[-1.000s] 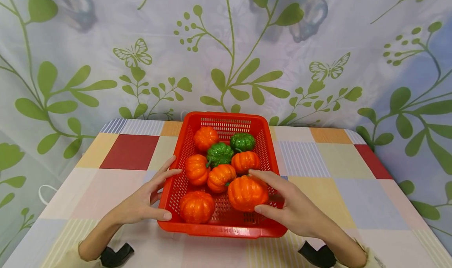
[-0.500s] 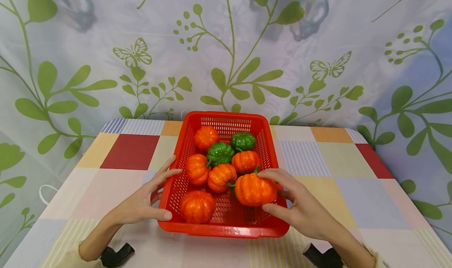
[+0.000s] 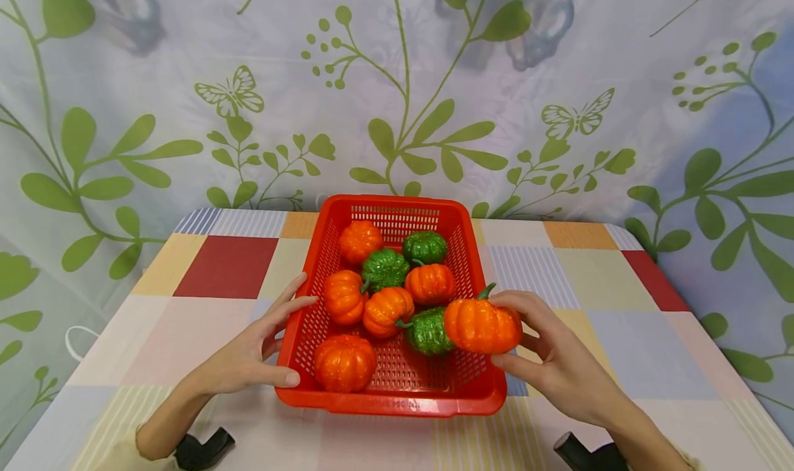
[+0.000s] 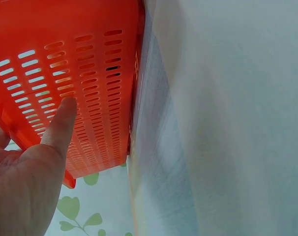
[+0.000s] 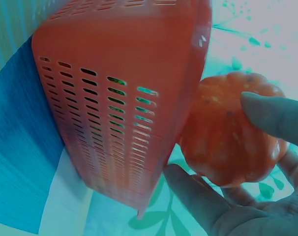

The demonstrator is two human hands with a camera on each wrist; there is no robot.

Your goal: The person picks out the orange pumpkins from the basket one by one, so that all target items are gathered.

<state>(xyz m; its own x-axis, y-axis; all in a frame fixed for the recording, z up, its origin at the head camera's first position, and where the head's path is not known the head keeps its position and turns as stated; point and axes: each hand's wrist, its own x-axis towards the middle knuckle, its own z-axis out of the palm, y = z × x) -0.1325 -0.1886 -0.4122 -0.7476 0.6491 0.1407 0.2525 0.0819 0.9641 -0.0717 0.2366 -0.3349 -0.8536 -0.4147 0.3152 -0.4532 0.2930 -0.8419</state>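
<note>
My right hand [image 3: 558,357] grips an orange mini pumpkin [image 3: 480,327] with a green stem, thumb and fingers around its side. It is above the right rim of a red plastic basket [image 3: 397,405]. In the right wrist view the pumpkin [image 5: 232,132] is just past the basket's rim. My left hand [image 3: 251,354] rests against the basket's left side, fingers spread and fairly straight, index fingertip over the rim. In the left wrist view one finger [image 4: 60,128] lies on the slotted wall [image 4: 90,64]. A green pumpkin [image 3: 428,332] lies inside, partly behind the held one.
Several more orange pumpkins [image 3: 345,363] and two other green ones [image 3: 384,269] lie in the basket. Under it is a patchwork tablecloth [image 3: 645,361]. Behind the table hangs a leaf-patterned curtain [image 3: 298,112].
My right hand has moved right and slightly up with the orange pumpkin, from over the basket's inside to its right rim. A green pumpkin beneath has come into view. The left hand stays put.
</note>
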